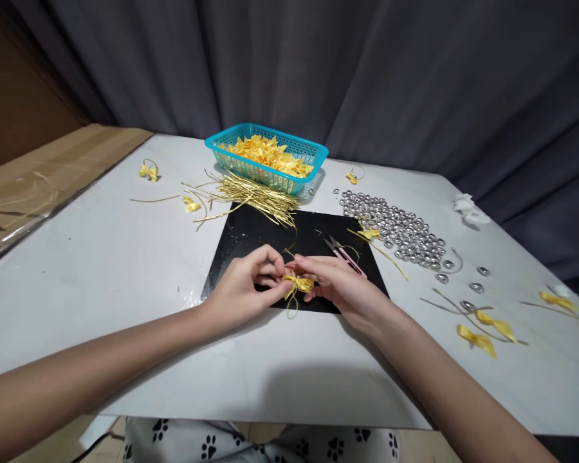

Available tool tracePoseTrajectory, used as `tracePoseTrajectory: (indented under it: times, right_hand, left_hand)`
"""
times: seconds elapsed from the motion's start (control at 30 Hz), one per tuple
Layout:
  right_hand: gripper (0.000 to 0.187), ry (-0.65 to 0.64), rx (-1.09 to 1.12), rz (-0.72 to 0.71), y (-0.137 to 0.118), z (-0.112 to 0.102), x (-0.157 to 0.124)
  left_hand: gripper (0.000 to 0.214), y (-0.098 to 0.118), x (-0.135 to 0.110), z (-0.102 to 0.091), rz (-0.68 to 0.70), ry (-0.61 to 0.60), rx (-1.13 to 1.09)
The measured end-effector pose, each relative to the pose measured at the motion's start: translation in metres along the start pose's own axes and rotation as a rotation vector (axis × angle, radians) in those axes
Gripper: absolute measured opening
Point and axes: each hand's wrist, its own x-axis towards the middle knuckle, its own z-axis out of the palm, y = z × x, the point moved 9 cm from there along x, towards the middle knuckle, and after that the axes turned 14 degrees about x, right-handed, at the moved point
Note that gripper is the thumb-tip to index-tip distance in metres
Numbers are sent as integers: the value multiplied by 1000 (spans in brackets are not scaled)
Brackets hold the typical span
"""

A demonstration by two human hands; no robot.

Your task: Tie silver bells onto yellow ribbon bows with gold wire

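Over the black mat, a yellow ribbon bow [302, 283] with thin gold cord sits between my two hands. My left hand [251, 276] pinches the bow's left side between thumb and fingers. Curled around its right side is my right hand [342, 286], its fingertips at the bow and cord and partly hidden. A loop of gold cord [293, 307] hangs below the bow, and another strand rises above it. Just beyond my right hand, small scissors with pink handles [347, 257] lie on the black mat [265, 228].
A teal basket [318, 152] full of yellow bows stands at the back. Before it lies a bundle of gold cords [255, 196]. Silver beads [395, 228] spread at right, with loose bows [477, 339] nearer me. A finished-looking bow loop [148, 172] rests at far left.
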Motion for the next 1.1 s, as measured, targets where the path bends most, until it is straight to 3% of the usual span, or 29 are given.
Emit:
tracePoseTrajectory:
  times: [0.13, 0.27, 0.37, 0.53, 0.67, 0.77, 0.9, 1.1]
  right_hand:
    - [31, -79, -162, -1, -5, 7, -2]
    - [42, -161, -212, 90, -4, 11, -5]
    - [44, -158, -267, 129, -2, 8, -5]
    - [30, -65, -236, 63, 0, 5, -3]
    - [20, -41, -150, -83, -5, 8, -2]
    - [17, -86, -221, -208, -12, 15, -3]
    - [18, -164, -261, -208, -8, 24, -3]
    - [20, -110, -72, -289, -15, 18, -4]
  left_hand:
    - [20, 7, -2, 3, 60, -27, 137]
    - [20, 12, -5, 8, 124, -69, 219]
    - [18, 15, -8, 12, 198, -114, 304]
    - [18, 23, -11, 13, 357, -81, 548]
    - [19, 18, -9, 13, 301, -87, 475]
    - [20, 16, -7, 12, 266, -85, 403]
    - [20, 17, -7, 12, 273, -95, 403]
    - [21, 11, -1, 2, 157, -17, 288]
